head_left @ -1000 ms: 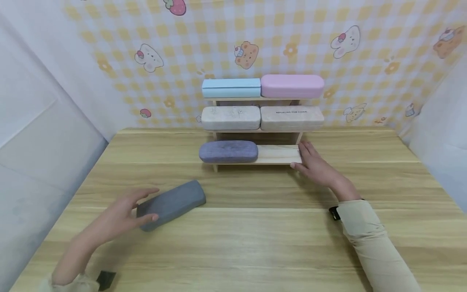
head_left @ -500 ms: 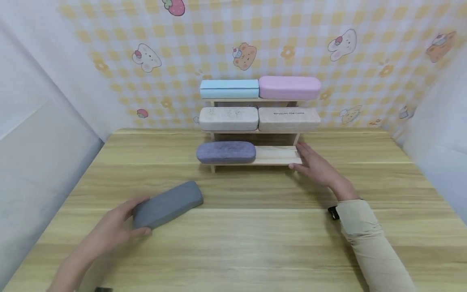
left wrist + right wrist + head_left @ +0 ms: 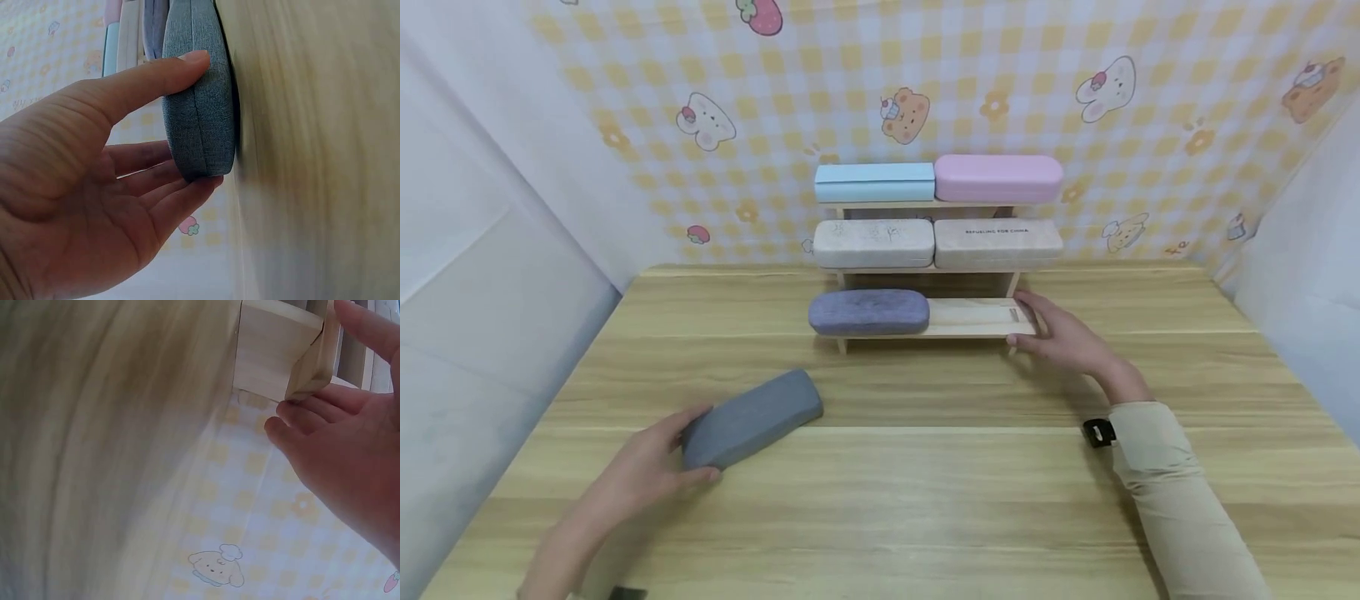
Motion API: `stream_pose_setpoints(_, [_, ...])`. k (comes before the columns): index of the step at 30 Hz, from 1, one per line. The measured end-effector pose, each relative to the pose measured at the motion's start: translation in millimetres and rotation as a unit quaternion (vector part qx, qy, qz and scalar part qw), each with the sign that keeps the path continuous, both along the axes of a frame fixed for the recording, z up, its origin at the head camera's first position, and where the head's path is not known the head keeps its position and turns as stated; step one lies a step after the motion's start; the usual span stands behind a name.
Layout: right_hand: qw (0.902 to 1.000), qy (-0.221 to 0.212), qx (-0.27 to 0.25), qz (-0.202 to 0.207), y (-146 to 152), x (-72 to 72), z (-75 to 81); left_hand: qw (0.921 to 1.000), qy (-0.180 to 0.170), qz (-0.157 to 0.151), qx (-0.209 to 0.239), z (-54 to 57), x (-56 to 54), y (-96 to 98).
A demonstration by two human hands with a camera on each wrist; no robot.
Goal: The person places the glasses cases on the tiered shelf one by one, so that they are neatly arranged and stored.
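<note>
My left hand [image 3: 643, 467] grips the left end of a grey glasses case [image 3: 756, 419] lying slantwise on the table. In the left wrist view, the thumb presses one side of this fabric-covered case [image 3: 199, 119] and the fingers curl round the other. My right hand [image 3: 1067, 337] holds the right end of the bottom tier of a wooden three-tier rack [image 3: 970, 317], thumb in front and fingers behind. The right wrist view shows the fingers by the end of the board [image 3: 312, 369]. A purple-blue glasses case [image 3: 868, 312] lies on that tier's left half.
On the middle tier lie a whitish case [image 3: 874, 243] and a beige case with lettering [image 3: 998, 244]. A light blue case [image 3: 875, 182] and a pink case [image 3: 998, 178] lie on top. Behind the rack hangs a yellow checked cloth [image 3: 820, 75].
My left hand has come down from above the grey glasses case and now grips its end. The right hand has slid slightly right, baring more of the bottom tier's end.
</note>
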State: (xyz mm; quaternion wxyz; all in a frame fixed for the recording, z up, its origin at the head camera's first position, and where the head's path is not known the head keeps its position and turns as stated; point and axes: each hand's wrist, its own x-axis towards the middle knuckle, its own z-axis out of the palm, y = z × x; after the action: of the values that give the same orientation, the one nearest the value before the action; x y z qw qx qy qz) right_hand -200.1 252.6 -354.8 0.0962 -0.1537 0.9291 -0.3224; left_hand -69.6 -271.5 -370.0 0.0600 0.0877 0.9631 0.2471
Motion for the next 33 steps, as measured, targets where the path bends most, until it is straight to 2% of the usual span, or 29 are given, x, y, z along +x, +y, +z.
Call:
stream_pose_setpoints(3, [0.9999, -0.005, -0.009, 0.002, 4, -1.3, -1.4, 1.0000, 0.001, 0.001, -0.005, -0.1, -0.2, 0.9])
stream_pose_setpoints(10, [0.9967, -0.042, -0.069, 0.013, 16, -2.9, -3.6, 0.9997, 0.008, 0.005, -0.021, 0.4, 1.0, 6.2])
stream_pose_setpoints(18, [0.9978, -0.046, -0.045, 0.014, 19, -4.1, -3.9, 0.9991, 0.036, -0.006, -0.023, 2.5, 0.7, 11.1])
stream_pose_setpoints(25, [0.9952, -0.053, -0.077, 0.031, 25, -2.4, -4.6, 0.9993, 0.031, -0.018, -0.007, -0.1, 4.4, 12.4])
stream_pose_setpoints(30, [0.9944, -0.056, -0.085, 0.030, 27, -1.8, -4.2, 0.9977, 0.048, -0.047, 0.001, 1.7, 8.7, 12.7])
stream_pose_setpoints(33, [0.9938, -0.059, -0.090, 0.028, 28, -2.3, -3.5, 0.9945, 0.073, -0.075, -0.001, 8.6, 7.5, 17.5])
